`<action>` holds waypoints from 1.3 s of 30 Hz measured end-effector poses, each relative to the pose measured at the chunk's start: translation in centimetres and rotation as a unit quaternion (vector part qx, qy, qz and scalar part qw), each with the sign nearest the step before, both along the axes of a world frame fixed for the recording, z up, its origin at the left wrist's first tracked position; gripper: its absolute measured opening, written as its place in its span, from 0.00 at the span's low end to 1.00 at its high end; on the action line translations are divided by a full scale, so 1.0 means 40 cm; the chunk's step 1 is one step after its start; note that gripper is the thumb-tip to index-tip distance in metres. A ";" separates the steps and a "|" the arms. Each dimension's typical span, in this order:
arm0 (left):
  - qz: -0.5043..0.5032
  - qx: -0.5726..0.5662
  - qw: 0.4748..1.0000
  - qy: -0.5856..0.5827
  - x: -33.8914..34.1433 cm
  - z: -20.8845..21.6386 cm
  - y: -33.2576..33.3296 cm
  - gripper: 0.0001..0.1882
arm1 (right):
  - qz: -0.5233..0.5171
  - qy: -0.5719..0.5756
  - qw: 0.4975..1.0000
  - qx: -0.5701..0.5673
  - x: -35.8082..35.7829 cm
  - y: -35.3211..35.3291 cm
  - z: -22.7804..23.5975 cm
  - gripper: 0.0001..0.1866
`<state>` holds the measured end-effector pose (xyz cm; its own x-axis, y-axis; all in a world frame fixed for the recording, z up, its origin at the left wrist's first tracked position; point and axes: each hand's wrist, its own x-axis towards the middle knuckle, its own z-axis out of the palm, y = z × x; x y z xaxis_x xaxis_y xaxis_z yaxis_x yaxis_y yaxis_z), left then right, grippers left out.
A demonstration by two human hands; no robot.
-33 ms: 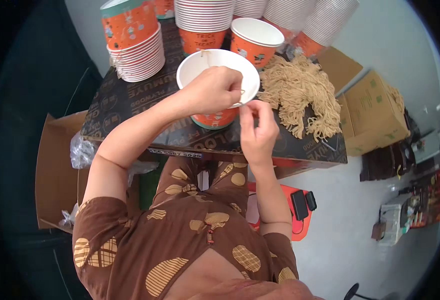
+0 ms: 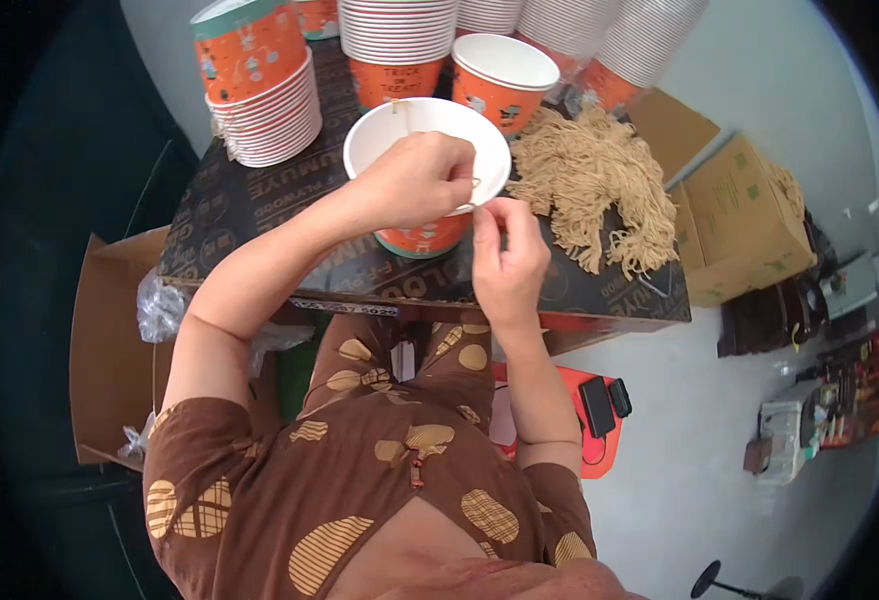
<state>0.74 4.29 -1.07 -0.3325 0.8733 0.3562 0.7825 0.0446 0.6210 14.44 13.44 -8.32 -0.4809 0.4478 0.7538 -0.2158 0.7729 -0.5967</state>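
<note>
paper bucket [image 2: 385, 140], orange outside and white inside, standing upright on the dark table [image 2: 260, 195] directly beneath the grip. the left hand [image 2: 430, 178], reaching over the mouth, is curled closed on a thin tan cord [image 2: 475, 184], while the right hand [image 2: 513, 262] is at the near right rim, thumb and forefinger narrowed; whether they pinch the cord cannot be told. right of the grip lies a heap of tan cords [image 2: 600, 185]; beyond the grip stand stacked buckets [image 2: 400, 30].
</note>
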 end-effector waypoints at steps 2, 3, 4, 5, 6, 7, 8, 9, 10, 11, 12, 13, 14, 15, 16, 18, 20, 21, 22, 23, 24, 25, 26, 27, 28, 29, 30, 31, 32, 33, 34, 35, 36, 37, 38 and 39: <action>0.008 0.005 1.000 0.015 0.009 0.003 0.001 0.06 | 0.004 0.030 0.999 0.021 -0.008 0.005 -0.004 0.04; 0.014 0.004 1.000 0.021 0.016 0.007 0.000 0.06 | 0.008 0.036 0.999 0.028 -0.008 0.006 -0.003 0.04; 0.023 0.001 0.999 0.027 0.017 0.010 -0.003 0.06 | 0.004 0.035 0.999 0.029 -0.007 0.006 -0.003 0.04; 0.018 0.001 0.999 0.033 0.015 0.011 -0.004 0.05 | 0.008 0.036 0.998 0.043 -0.006 0.007 -0.003 0.04; 0.017 0.001 0.999 0.032 0.017 0.012 -0.001 0.05 | 0.014 0.037 0.998 0.057 -0.004 0.008 -0.004 0.04; 0.016 -0.005 0.999 0.033 0.018 0.012 -0.001 0.05 | 0.017 0.037 0.997 0.068 -0.002 0.010 -0.002 0.05; 0.016 -0.011 0.999 0.034 0.018 0.011 0.000 0.05 | 0.016 0.037 0.997 0.068 -0.001 0.012 -0.001 0.05; 0.016 -0.011 0.999 0.034 0.016 0.011 0.001 0.05 | 0.014 0.033 0.996 0.076 -0.002 0.015 0.001 0.05; 0.017 -0.013 0.999 0.034 0.013 0.011 0.002 0.05 | 0.015 0.030 0.996 0.085 -0.004 0.016 0.002 0.05; 0.018 -0.016 0.999 0.035 0.011 0.012 0.002 0.05 | 0.018 0.031 0.996 0.084 -0.006 0.017 0.001 0.05; 0.022 -0.017 0.999 0.036 0.008 0.013 0.003 0.05 | 0.019 0.034 0.995 0.091 -0.009 0.018 0.000 0.05; 0.027 -0.018 0.999 0.038 0.007 0.012 0.003 0.05 | 0.020 0.037 0.994 0.098 -0.010 0.018 -0.001 0.05; 0.033 -0.020 0.998 0.041 0.006 0.011 0.003 0.05 | 0.024 0.030 0.995 0.093 -0.007 0.020 0.001 0.05; 0.038 -0.021 0.998 0.041 0.007 0.011 0.003 0.05 | 0.029 0.022 0.995 0.089 -0.003 0.022 0.003 0.05; 0.029 -0.011 0.999 0.044 0.006 0.013 0.002 0.05 | 0.027 0.012 0.997 0.078 0.001 0.021 0.003 0.05; 0.017 0.001 0.999 0.050 0.000 0.014 0.000 0.06 | 0.024 0.008 0.997 0.079 0.006 0.021 0.004 0.05; 0.027 0.016 0.999 0.038 0.006 0.013 -0.003 0.06 | 0.017 0.022 0.996 0.089 0.005 0.022 0.009 0.06; 0.032 0.031 0.999 0.025 0.009 0.013 -0.006 0.05 | 0.018 0.034 0.995 0.090 0.003 0.020 0.013 0.07; 0.032 0.029 0.999 0.032 0.011 0.015 -0.008 0.06 | 0.019 0.027 0.995 0.093 0.006 0.023 0.012 0.08; 0.035 0.030 0.998 0.033 0.013 0.012 -0.010 0.06 | 0.022 0.028 0.995 0.095 0.005 0.022 0.016 0.08; 0.027 0.043 0.999 0.019 0.013 0.006 -0.011 0.05 | 0.014 0.042 0.993 0.110 0.004 0.021 0.021 0.08; 0.019 0.055 0.998 0.004 0.014 0.003 -0.014 0.04 | 0.007 0.055 0.991 0.125 0.003 0.020 0.024 0.09; 0.021 0.056 0.998 0.005 0.015 0.005 -0.017 0.04 | 0.008 0.055 0.991 0.125 0.001 0.020 0.025 0.09; 0.018 0.055 0.998 -0.010 0.016 0.006 -0.019 0.04 | 0.008 0.063 0.990 0.127 -0.002 0.022 0.025 0.09; 0.016 0.054 0.998 -0.025 0.016 0.007 -0.022 0.04 | 0.008 0.069 0.989 0.128 -0.004 0.023 0.025 0.09; 0.017 0.054 0.998 -0.025 0.017 0.008 -0.025 0.04 | 0.009 0.069 0.989 0.128 -0.005 0.021 0.029 0.09; 0.002 0.057 0.998 -0.041 0.018 0.011 -0.028 0.03 | 0.025 0.065 0.989 0.127 -0.004 0.019 0.036 0.09; -0.014 0.059 0.996 -0.057 0.019 0.013 -0.029 0.03 | 0.040 0.060 0.989 0.127 -0.002 0.019 0.041 0.09; -0.015 0.059 0.996 -0.057 0.019 0.010 -0.029 0.03 | 0.039 0.060 0.989 0.128 -0.003 0.019 0.041 0.09; -0.026 0.066 0.995 -0.066 0.019 0.006 -0.029 0.03 | 0.057 0.059 0.989 0.120 -0.004 0.020 0.039 0.09; -0.037 0.073 0.994 -0.074 0.018 0.004 -0.029 0.03 | 0.074 0.058 0.989 0.112 -0.004 0.022 0.037 0.09; -0.038 0.073 0.994 -0.074 0.019 0.004 -0.029 0.03 | 0.073 0.058 0.989 0.112 -0.005 0.024 0.032 0.09; -0.040 0.069 0.994 -0.070 0.019 0.005 -0.029 0.03 | 0.093 0.061 0.988 0.103 -0.006 0.028 0.025 0.09; -0.041 0.064 0.995 -0.067 0.019 0.005 -0.032 0.03 | 0.115 0.063 0.987 0.093 -0.007 0.029 0.020 0.09; -0.041 0.064 0.995 -0.067 0.018 0.000 -0.033 0.03 | 0.115 0.063 0.987 0.093 -0.006 0.028 0.020 0.09; -0.023 0.093 0.995 -0.019 0.017 -0.009 -0.034 0.03 | 0.120 0.064 0.987 0.081 -0.005 0.027 0.020 0.09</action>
